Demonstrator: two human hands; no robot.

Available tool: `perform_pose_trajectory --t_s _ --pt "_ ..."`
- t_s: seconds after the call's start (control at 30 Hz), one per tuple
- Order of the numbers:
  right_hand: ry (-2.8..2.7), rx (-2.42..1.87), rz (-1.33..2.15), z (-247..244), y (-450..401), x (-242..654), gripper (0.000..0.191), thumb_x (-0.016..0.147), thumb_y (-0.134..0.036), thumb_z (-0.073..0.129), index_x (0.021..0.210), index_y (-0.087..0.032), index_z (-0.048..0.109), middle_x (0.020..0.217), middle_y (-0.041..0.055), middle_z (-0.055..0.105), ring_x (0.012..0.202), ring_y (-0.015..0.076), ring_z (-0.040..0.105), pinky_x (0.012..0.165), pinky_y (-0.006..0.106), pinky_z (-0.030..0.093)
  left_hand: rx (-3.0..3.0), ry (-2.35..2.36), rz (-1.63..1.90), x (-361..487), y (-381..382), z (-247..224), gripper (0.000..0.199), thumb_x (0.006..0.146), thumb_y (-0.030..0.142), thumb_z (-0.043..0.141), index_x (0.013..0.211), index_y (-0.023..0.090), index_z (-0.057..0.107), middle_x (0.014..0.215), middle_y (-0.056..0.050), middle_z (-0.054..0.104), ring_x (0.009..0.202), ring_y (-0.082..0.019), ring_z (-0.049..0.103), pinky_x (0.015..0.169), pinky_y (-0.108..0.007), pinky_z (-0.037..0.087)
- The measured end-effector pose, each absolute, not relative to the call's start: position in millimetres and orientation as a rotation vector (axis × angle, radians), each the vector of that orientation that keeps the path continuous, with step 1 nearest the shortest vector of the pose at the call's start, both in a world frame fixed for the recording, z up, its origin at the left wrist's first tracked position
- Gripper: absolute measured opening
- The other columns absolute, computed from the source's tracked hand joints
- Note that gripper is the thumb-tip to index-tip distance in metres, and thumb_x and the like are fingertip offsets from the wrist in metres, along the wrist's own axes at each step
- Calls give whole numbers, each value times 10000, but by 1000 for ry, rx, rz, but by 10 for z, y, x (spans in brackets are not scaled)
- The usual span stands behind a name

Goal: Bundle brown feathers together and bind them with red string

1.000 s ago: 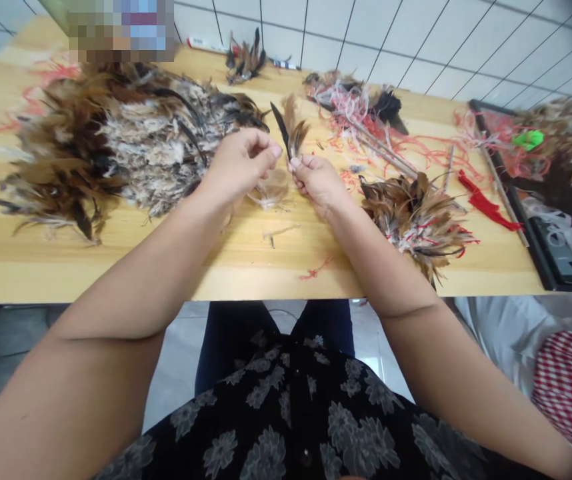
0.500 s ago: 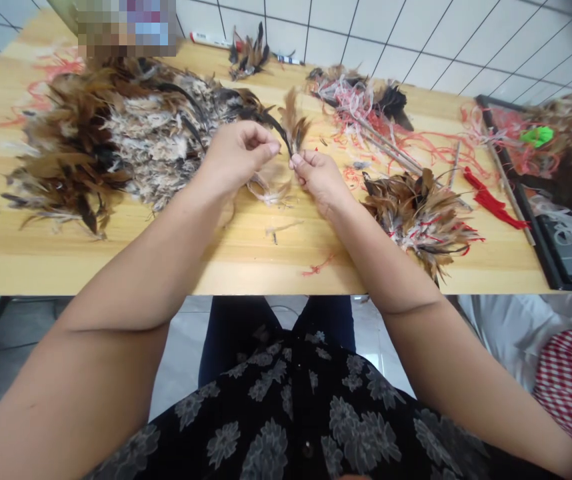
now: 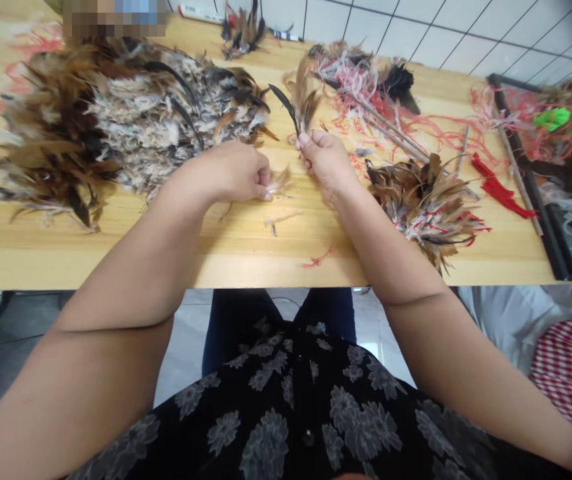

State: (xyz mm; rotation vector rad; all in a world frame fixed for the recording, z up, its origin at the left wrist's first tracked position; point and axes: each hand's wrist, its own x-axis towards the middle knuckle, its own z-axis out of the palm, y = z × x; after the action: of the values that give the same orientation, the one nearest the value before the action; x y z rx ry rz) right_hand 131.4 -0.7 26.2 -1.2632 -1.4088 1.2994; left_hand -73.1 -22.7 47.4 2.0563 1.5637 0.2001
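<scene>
My right hand [image 3: 325,160] is closed in a pinch around the quills of a small bunch of brown and black feathers [image 3: 307,100], whose tips point up and away from me. Lower and to the left, my left hand [image 3: 243,175] has its thumb and fingertips together at a small pale tan feather [image 3: 279,184] by the tabletop. Beyond my left hand spreads a large pile of brown, black and grey-white feathers [image 3: 146,127]. Beside my right forearm lies a feather bundle with red ties [image 3: 423,210].
Pink and white plastic strands [image 3: 351,80] lie at the back with thin sticks [image 3: 391,130]. On the right are red strings [image 3: 501,190] and a black-edged tray [image 3: 546,233]. A red-and-white marker [image 3: 199,13] and a small feather clump [image 3: 243,33] are near the tiled wall.
My left hand has moved down and left, away from the bunch, to the small feather on the table. My right hand still holds the bunch. The view has shifted slightly.
</scene>
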Motion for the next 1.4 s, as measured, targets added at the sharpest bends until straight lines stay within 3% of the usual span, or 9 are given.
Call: perform_pose_trajectory --t_s 0.2,0.4,0.67,0.83,1.0,1.17,1.3,1.4 --pt "-1414 -1243 1288 242 14 1307 382 1209 -240 598 831 -185 568 764 -43 455 701 68 423 680 168 317 2254 1627 101 -652 -284 520 282 800 42 782 662 269 687 662 -5 608 710 -297 601 876 -413 519" --pt "-1390 -1233 1280 226 32 1311 384 1202 -228 597 822 -189 554 757 -43 427 719 71 422 699 161 320 2019 1726 535 -704 -309 646 306 884 -10 813 779 254 700 737 15 681 792 -248 599 923 -367 496" --pt "-1406 -1220 1259 240 15 1323 388 1204 -228 571 818 -192 547 752 -44 422 717 76 418 711 172 332 1829 1630 869 -776 -199 501 286 996 35 799 839 238 674 721 15 654 778 -233 595 969 -415 539" --pt "-1418 -1189 1273 141 61 1314 381 1211 -254 595 836 -181 588 757 -47 441 752 76 470 756 165 379 1512 1382 1242 -707 17 193 431 951 311 1018 826 277 607 657 30 603 672 -209 552 742 -391 543" --pt "-1450 -1105 1308 -68 176 1289 430 1238 -382 609 864 -171 620 741 -65 428 719 70 467 794 178 446 1270 1098 1347 -663 132 -72 501 780 471 1175 857 301 710 692 6 658 652 -228 648 585 -352 513" --pt "-1494 -1125 1241 -93 158 1249 439 1245 -349 585 842 -178 618 722 -70 429 705 81 485 824 200 488 1273 1028 1334 -583 94 -178 566 838 641 1134 783 290 694 702 -4 660 631 -186 615 559 -328 484" --pt "-1544 -1114 1186 -45 94 1218 399 1187 -259 693 805 -196 594 755 -58 514 753 101 537 836 218 502 1311 1042 1366 -483 128 -269 763 709 934 1078 746 305 648 652 -13 612 569 -190 496 529 -364 414" --pt "-1564 -1121 1150 -29 72 1201 388 1173 -163 661 793 -194 596 775 -52 550 805 105 568 903 218 518 1331 1065 1378 -440 160 -324 760 738 955 1052 766 313 647 654 -13 597 590 -198 471 574 -381 407"
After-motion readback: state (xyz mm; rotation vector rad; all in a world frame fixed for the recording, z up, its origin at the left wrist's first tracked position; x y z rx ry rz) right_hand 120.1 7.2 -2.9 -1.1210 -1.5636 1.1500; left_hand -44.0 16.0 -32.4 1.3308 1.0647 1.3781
